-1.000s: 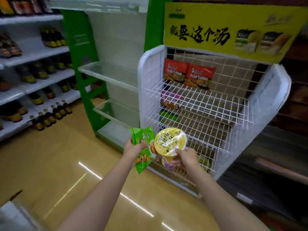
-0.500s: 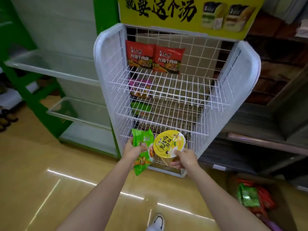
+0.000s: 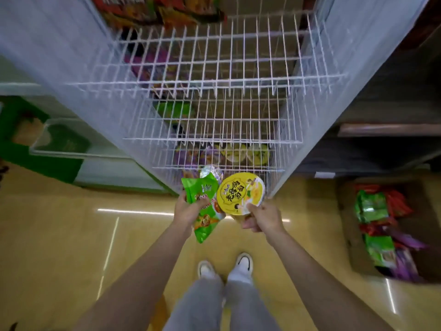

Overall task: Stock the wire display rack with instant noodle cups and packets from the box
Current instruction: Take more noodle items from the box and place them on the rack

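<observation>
View has tipped down within the last second: white wire display rack (image 3: 214, 80) now looms overhead, bottom tier near. Left hand (image 3: 188, 210) grasps green noodle packet (image 3: 202, 209); right hand (image 3: 262, 217) grasps yellow-lidded noodle cup (image 3: 241, 193). Cardboard box (image 3: 348, 225) at 3 o'clock. Placement looks imminent.

The red noodle packets on the top shelf (image 3: 157, 10) are smeared by motion and cut off by the upper edge. Purple packets (image 3: 152, 65) and green ones (image 3: 174, 111) lower in the white wire display rack (image 3: 238, 80) blur behind the wires. The brown cardboard box on the floor (image 3: 346, 235) runs past the right edge. The yellow-lidded noodle cup (image 3: 239, 193) hides its own body, and the right hand (image 3: 262, 217) covers its lower rim.
</observation>
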Demonstrator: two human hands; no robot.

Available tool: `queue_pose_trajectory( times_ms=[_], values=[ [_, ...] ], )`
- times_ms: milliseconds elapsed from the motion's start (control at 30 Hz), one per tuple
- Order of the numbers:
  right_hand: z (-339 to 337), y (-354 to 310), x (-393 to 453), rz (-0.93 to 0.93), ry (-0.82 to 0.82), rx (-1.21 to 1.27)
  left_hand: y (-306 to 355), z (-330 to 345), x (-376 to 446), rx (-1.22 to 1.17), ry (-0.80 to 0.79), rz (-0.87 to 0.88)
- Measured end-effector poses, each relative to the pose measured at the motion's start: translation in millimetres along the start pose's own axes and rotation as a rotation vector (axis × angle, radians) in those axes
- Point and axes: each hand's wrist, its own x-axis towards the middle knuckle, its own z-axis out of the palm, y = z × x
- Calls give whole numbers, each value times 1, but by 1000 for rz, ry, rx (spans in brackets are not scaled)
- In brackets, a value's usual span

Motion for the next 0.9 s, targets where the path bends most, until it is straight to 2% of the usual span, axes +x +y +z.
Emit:
queue_pose_trajectory(
  times_ms=[467,733,900],
  values=[
    [41,148,138,258,78,263,-141,36,158,294,-58,-130],
    [70,205,207,239,59,152,-216,48,248,531,-219,-99],
    [79,219,251,211,8,41,-243,60,291,417,-158,-114]
  ],
)
